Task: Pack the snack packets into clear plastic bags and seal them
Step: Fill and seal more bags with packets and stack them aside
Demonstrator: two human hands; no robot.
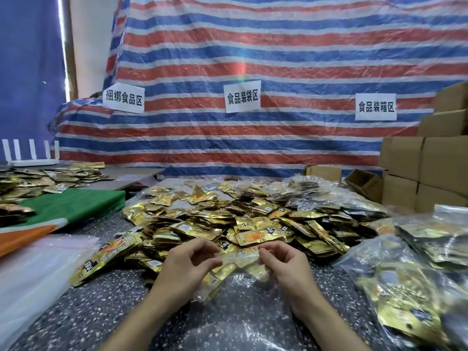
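A clear plastic bag with a few gold snack packets inside lies on the speckled table in front of me. My left hand pinches the left end of the bag's top strip, and my right hand pinches its right end. Just beyond my hands spreads a big heap of loose gold snack packets. One larger gold packet lies apart at the heap's left.
Filled clear bags pile up at the right. A stack of flat empty clear bags lies at the left beside green and orange sheets. Cardboard boxes stand at the far right. More packets cover the far left table.
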